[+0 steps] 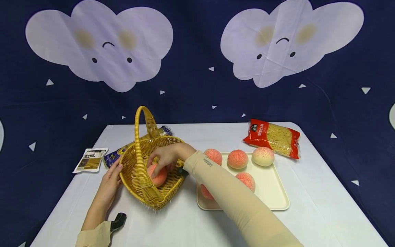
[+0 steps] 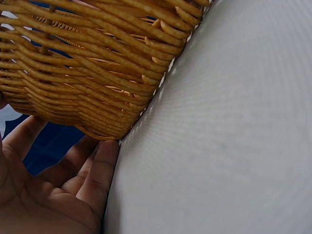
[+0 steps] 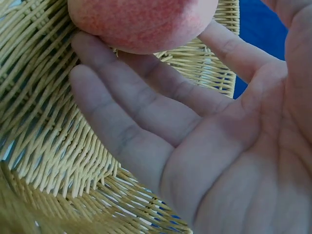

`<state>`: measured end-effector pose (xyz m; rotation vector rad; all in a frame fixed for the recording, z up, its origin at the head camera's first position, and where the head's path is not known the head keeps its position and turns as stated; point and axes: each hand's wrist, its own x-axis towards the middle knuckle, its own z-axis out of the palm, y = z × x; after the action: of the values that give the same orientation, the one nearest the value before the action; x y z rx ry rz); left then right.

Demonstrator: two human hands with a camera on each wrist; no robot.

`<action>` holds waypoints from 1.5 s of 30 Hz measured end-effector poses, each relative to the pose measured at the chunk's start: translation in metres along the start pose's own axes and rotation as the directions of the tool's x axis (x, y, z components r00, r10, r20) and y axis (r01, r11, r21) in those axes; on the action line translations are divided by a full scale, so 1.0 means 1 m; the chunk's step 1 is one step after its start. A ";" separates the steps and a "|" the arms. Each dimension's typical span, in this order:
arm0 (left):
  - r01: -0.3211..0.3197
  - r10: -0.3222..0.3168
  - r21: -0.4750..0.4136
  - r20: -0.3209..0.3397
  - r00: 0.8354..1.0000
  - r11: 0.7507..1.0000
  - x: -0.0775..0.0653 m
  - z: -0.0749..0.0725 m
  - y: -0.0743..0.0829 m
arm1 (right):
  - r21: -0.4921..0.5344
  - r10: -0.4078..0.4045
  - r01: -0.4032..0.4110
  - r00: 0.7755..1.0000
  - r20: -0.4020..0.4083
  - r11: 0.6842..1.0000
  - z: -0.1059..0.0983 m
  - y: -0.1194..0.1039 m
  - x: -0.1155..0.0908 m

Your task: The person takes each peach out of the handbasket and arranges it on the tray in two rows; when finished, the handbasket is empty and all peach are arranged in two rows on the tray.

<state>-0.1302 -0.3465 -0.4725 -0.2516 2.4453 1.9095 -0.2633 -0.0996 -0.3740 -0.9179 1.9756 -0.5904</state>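
A pinkish-red peach (image 1: 157, 175) is inside the yellow wicker basket (image 1: 129, 178), low near its floor. My right hand (image 1: 166, 156) reaches over the basket's right rim and holds this peach. In the right wrist view the fingers of the right hand (image 3: 195, 126) lie along the underside of the peach (image 3: 144, 24), with the woven wall behind. My left hand (image 1: 109, 180) rests against the left outer side of the basket. Its fingertips touch the lower edge of the basket wall (image 2: 97, 73) in the left wrist view.
Several more peaches (image 1: 237, 159) lie on a cream tray (image 1: 271, 192) at the right, partly hidden by the right sleeve. A red pasta bag (image 1: 274, 139) lies behind it. A blue-and-yellow packet (image 1: 114, 157) and a small flat pack (image 1: 91, 160) lie left of the basket.
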 end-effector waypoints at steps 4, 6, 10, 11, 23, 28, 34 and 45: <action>0.003 -0.003 0.006 0.000 1.000 1.000 0.000 0.000 0.000 | 0.008 0.008 -0.008 1.000 0.008 1.000 0.000 0.000 -0.001; 0.004 -0.004 0.008 0.001 1.000 1.000 0.000 -0.001 0.000 | 0.001 0.010 -0.010 1.000 0.017 1.000 0.000 -0.001 -0.001; 0.006 -0.006 0.011 0.003 1.000 1.000 0.001 -0.001 -0.001 | -0.013 0.021 -0.020 0.999 0.028 1.000 0.002 -0.003 -0.001; 0.007 -0.007 0.012 0.004 1.000 1.000 0.001 -0.001 -0.002 | -0.018 0.021 -0.020 0.999 0.031 1.000 0.002 -0.004 -0.001; -0.017 0.017 -0.001 0.005 1.000 1.000 0.001 0.000 -0.001 | -0.118 -0.068 0.065 0.997 -0.019 0.991 0.000 -0.001 -0.006; -0.019 0.019 -0.007 0.000 1.000 1.000 0.001 0.000 -0.001 | -0.109 -0.174 0.165 0.981 -0.084 0.980 -0.012 0.007 -0.022; -0.007 0.007 -0.002 0.002 1.000 1.000 0.002 -0.001 0.000 | -0.102 -0.230 0.215 0.958 -0.170 0.971 -0.027 0.020 -0.047; 0.016 -0.016 0.009 0.003 1.000 1.000 0.005 0.000 0.000 | -0.122 -0.321 0.297 0.896 -0.307 0.947 -0.039 0.051 -0.097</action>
<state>-0.1349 -0.3471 -0.4729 -0.2664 2.4419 1.8908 -0.2799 0.0104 -0.3396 -1.2610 2.1663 -0.9045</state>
